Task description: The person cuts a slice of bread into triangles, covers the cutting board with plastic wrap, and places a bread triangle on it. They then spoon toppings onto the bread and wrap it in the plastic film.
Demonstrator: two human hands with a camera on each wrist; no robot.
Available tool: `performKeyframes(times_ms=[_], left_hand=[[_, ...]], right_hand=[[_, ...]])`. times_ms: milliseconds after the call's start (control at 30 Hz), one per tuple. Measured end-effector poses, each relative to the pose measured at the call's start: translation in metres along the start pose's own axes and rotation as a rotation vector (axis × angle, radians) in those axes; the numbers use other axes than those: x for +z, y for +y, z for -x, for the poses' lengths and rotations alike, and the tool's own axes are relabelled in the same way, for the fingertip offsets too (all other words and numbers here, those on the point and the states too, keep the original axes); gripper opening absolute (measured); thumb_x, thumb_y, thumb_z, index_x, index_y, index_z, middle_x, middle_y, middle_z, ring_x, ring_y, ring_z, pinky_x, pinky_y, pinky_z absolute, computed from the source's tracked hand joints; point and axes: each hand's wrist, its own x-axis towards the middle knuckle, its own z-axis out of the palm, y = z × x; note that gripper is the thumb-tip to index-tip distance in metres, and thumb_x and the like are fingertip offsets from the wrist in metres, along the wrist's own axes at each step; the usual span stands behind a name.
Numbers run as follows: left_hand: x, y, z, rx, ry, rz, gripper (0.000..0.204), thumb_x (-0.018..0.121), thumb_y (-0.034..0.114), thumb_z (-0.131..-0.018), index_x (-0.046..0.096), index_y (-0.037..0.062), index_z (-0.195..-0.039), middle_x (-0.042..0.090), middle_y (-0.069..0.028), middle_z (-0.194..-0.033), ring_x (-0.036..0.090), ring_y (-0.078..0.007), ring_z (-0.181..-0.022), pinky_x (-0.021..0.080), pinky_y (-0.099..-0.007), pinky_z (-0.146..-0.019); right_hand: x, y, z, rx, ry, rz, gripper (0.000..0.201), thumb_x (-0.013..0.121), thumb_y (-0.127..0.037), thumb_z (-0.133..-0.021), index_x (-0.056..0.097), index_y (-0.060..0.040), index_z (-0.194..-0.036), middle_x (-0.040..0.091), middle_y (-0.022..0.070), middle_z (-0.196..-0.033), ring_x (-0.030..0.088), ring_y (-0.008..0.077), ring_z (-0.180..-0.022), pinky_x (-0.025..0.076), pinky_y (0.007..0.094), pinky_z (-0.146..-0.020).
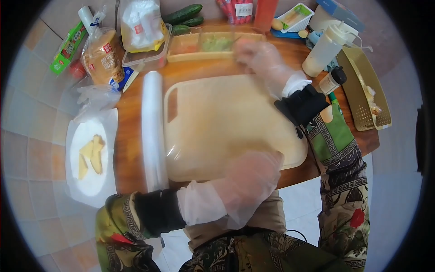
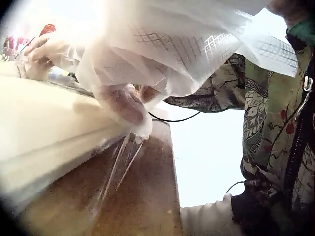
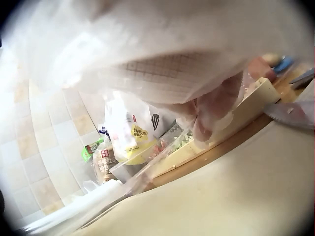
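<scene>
A long roll of cling film (image 1: 152, 129) lies along the left side of the cream cutting board (image 1: 235, 118), with clear film stretched over the board. At the board's front edge my left hand (image 1: 253, 181), in a thin plastic glove, pinches the film; taut creases (image 2: 120, 162) run from its fingertips in the left wrist view. My gloved right hand (image 1: 263, 61) is at the board's far edge, close in front of a divided box (image 1: 199, 57) of chopped fillings. Its thumb and fingers (image 3: 204, 132) come together at the film's far side, blurred in the head view.
On the left lie yellow slices on a white plate (image 1: 86, 186) and bagged bread (image 1: 104, 56). Cucumbers (image 1: 183, 14) and a plastic tub (image 1: 142, 59) stand behind. A squeeze bottle (image 1: 324, 50), black-capped jar (image 1: 332, 80) and basket (image 1: 362, 86) are on the right.
</scene>
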Motion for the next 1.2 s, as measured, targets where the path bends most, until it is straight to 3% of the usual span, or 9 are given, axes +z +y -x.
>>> performKeyframes(times_ms=[167, 233, 300, 400, 500, 567, 667, 967, 1200], left_hand=[[-0.011, 0.016, 0.011, 0.19, -0.185, -0.005, 0.035, 0.062, 0.023, -0.092, 0.059, 0.0042, -0.121, 0.067, -0.0181, -0.08, 0.066, -0.0377, -0.074, 0.051, -0.0503, -0.067], [-0.046, 0.033, 0.008, 0.103, -0.636, -0.11, 0.038, 0.065, 0.024, -0.091, 0.06, 0.0041, -0.123, 0.067, -0.0169, -0.089, 0.067, -0.0342, -0.078, 0.053, -0.0463, -0.07], [-0.065, -0.017, 0.036, 0.606, 0.11, -0.235, 0.038, 0.069, 0.023, -0.091, 0.062, 0.0032, -0.122, 0.068, -0.0131, -0.093, 0.067, -0.031, -0.08, 0.055, -0.0397, -0.073], [-0.122, -0.04, 0.034, -0.332, 0.546, -0.338, 0.04, 0.075, 0.021, -0.088, 0.064, 0.0019, -0.122, 0.069, -0.0131, -0.101, 0.067, -0.0256, -0.093, 0.053, -0.0369, -0.083], [-0.152, -0.11, 0.046, -0.311, 0.674, -0.747, 0.067, 0.074, 0.039, -0.085, 0.054, 0.002, -0.137, 0.069, -0.0193, -0.105, 0.067, -0.0355, -0.103, 0.052, -0.043, -0.092], [-0.157, -0.122, 0.049, -0.777, 0.49, -0.658, 0.072, 0.074, 0.045, -0.084, 0.054, 0.0009, -0.138, 0.069, -0.0204, -0.112, 0.067, -0.0337, -0.105, 0.052, -0.0404, -0.092], [-0.158, -0.12, 0.046, -0.756, 0.44, -0.068, 0.075, 0.074, 0.046, -0.084, 0.053, -0.0006, -0.138, 0.068, -0.0207, -0.118, 0.067, -0.03, -0.107, 0.051, -0.0375, -0.094], [-0.155, -0.132, 0.045, -0.764, 0.572, 0.003, 0.088, 0.079, 0.034, -0.08, 0.038, -0.0019, -0.149, 0.068, -0.0182, -0.121, 0.067, -0.0242, -0.106, 0.052, -0.0353, -0.092], [-0.161, -0.139, 0.04, -0.651, 0.627, -0.019, 0.082, 0.079, 0.035, -0.079, 0.046, 0.0018, -0.146, 0.067, -0.0174, -0.12, 0.067, -0.0241, -0.101, 0.051, -0.0333, -0.09]], right_hand=[[0.0, -0.009, 0.008, 0.079, 0.013, 0.153, 0.014, 0.066, -0.012, -0.094, 0.071, -0.0026, -0.104, 0.069, 0.0094, -0.084, 0.066, 0.0177, -0.066, 0.054, 0.0335, -0.063], [0.0, 0.006, 0.001, -0.068, 0.012, 0.179, 0.015, 0.066, -0.013, -0.094, 0.071, -0.003, -0.104, 0.07, 0.0111, -0.084, 0.068, 0.0197, -0.067, 0.054, 0.0351, -0.064], [-0.003, 0.006, -0.001, -0.08, -0.002, 0.241, 0.016, 0.066, -0.014, -0.094, 0.071, -0.0034, -0.105, 0.071, 0.0117, -0.085, 0.069, 0.0203, -0.068, 0.054, 0.0352, -0.065], [-0.003, 0.0, 0.001, -0.078, -0.017, 0.288, 0.017, 0.066, -0.016, -0.093, 0.071, -0.004, -0.105, 0.071, 0.0124, -0.087, 0.07, 0.0213, -0.068, 0.055, 0.0353, -0.066], [-0.003, -0.002, 0.001, -0.071, -0.028, 0.248, 0.017, 0.067, -0.016, -0.093, 0.071, -0.0034, -0.105, 0.071, 0.0119, -0.089, 0.069, 0.0211, -0.068, 0.055, 0.0346, -0.066], [-0.001, -0.001, 0.0, -0.083, -0.038, 0.216, 0.017, 0.067, -0.015, -0.093, 0.071, -0.0027, -0.105, 0.07, 0.0112, -0.088, 0.069, 0.0206, -0.067, 0.055, 0.0341, -0.066], [0.0, -0.002, 0.0, -0.041, -0.021, 0.115, 0.017, 0.066, -0.013, -0.094, 0.07, -0.0012, -0.106, 0.069, 0.0094, -0.085, 0.068, 0.0193, -0.066, 0.055, 0.0323, -0.065], [0.0, -0.008, -0.002, -0.015, 0.001, 0.195, 0.016, 0.068, -0.014, -0.094, 0.073, -0.0027, -0.104, 0.068, 0.007, -0.077, 0.065, 0.0158, -0.063, 0.052, 0.0312, -0.061], [0.003, -0.007, -0.006, 0.011, 0.057, 0.197, 0.018, 0.067, -0.014, -0.094, 0.074, -0.0037, -0.108, 0.068, 0.0051, -0.075, 0.062, 0.0134, -0.061, 0.05, 0.0308, -0.058]])
